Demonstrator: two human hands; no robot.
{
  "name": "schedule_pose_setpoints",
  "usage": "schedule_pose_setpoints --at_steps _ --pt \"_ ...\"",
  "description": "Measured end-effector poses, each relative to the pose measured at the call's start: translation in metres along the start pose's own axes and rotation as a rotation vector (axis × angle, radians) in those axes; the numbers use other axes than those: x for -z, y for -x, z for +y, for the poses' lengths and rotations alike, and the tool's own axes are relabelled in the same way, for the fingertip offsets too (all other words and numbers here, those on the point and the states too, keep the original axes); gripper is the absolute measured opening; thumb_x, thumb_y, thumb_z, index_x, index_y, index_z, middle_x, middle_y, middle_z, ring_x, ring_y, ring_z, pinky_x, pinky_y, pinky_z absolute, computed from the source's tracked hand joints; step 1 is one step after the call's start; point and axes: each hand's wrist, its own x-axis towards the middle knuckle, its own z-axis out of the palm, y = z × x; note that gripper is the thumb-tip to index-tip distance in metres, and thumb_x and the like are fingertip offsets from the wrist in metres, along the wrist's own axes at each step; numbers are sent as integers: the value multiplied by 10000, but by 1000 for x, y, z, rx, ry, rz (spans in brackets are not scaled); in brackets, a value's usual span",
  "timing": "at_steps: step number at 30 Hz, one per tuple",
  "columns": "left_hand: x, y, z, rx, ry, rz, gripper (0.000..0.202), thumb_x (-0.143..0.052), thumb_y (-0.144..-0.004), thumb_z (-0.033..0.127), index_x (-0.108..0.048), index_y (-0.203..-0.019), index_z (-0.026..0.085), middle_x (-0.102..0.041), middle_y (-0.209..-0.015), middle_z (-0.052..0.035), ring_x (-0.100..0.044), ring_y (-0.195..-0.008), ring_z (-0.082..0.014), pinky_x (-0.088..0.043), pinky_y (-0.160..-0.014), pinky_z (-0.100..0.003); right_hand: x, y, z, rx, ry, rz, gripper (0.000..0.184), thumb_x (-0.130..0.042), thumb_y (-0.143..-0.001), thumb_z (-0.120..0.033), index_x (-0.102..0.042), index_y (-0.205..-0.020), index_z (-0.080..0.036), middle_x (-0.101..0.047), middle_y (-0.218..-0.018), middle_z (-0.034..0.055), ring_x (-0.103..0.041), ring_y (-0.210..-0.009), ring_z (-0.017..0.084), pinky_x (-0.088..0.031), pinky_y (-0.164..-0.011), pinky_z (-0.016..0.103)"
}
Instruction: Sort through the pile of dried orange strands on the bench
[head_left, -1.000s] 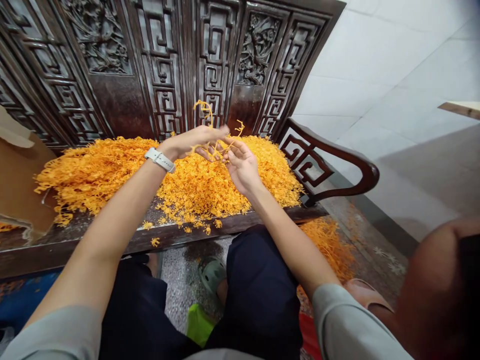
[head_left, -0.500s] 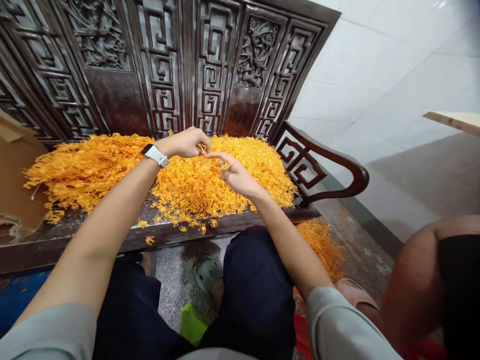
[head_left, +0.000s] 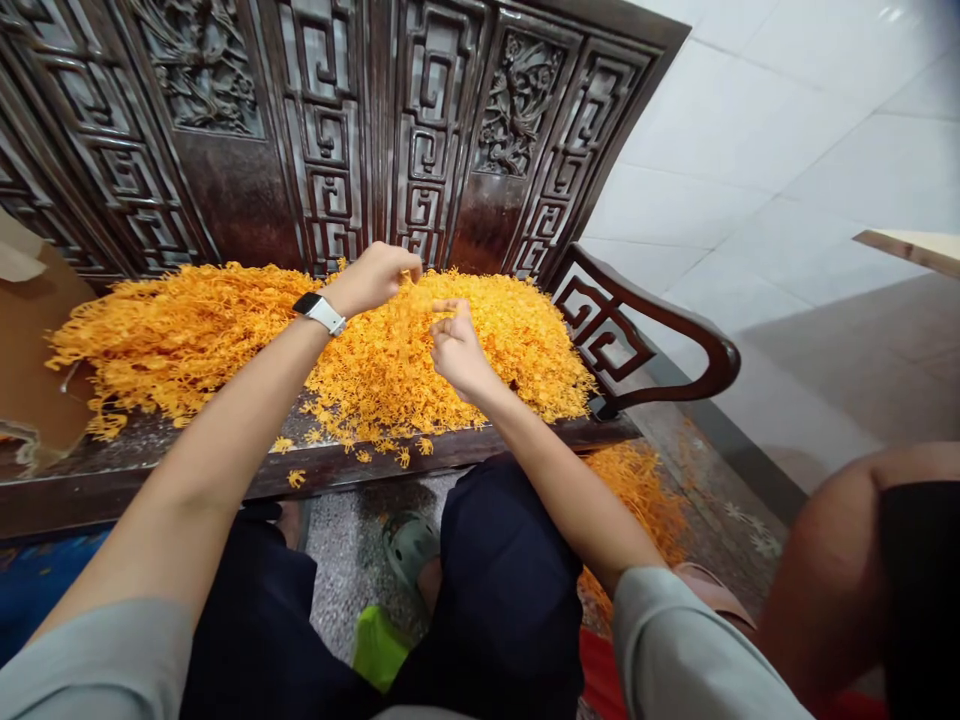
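Note:
A heap of small yellow-orange plastic pieces (head_left: 510, 340), shaped like tiny hands, spreads over the dark wooden bench seat (head_left: 262, 488). My left hand (head_left: 375, 275), wearing a white-strapped watch (head_left: 320, 313), is above the heap with its fingers pinched together. From them hangs an orange plastic strand (head_left: 403, 325), blurred by motion. Just to its right is my right hand (head_left: 457, 350), index finger pointing left toward the strand and the other fingers curled in. Whatever those curled fingers may hold is hidden.
A taller orange pile (head_left: 202, 320) lies on the left of the seat beside a cardboard box (head_left: 37, 340). The carved backrest (head_left: 240, 190) and curved armrest (head_left: 675, 370) bound the bench. More orange strands (head_left: 637, 495) lie on the floor near another person's leg (head_left: 817, 560).
My hands have moved slightly apart; the left rose a little and the right turned upright with its fingers curled more. The strand under my left hand now hangs lower and blurs.

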Motion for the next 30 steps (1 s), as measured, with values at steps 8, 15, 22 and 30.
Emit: schedule_pose_setpoints --at_steps 8,15,22,30 --pt "65 57 -75 614 171 283 181 -625 -898 297 -733 -999 190 -606 -716 -7 -510 -809 -166 -426 -767 -321 8 39 -24 283 57 47 301 -523 -827 -129 -575 -1090 -266 -549 -997 41 -513 -835 194 -477 -797 390" --pt "43 26 -24 592 393 153 160 -604 -950 341 -646 -1020 204 -571 -679 -41 -511 -638 -162 -401 -632 -337 48 -24 23 340 535 347 441 -624 -937 -553 -626 -1274 -268 -526 -1542 135 -262 -1543 409 -94 -1269 713" --pt "16 -2 50 386 482 53 297 -390 -1093 347 -633 -1051 181 -572 -718 -39 -552 -655 -144 -427 -666 -320 31 -28 13 283 116 217 455 -608 -973 -543 -643 -1331 -264 -688 -1158 103 -649 -1065 248 -546 -986 432" --pt "-8 -1 77 192 40 -6 200 -570 -946 163 -683 -1109 186 -739 -984 -131 -666 -880 -256 -442 -768 -355 21 -21 8 431 174 178 352 -645 -969 -482 -704 -1286 -342 -619 -1098 65 -593 -1003 231 -552 -896 396"
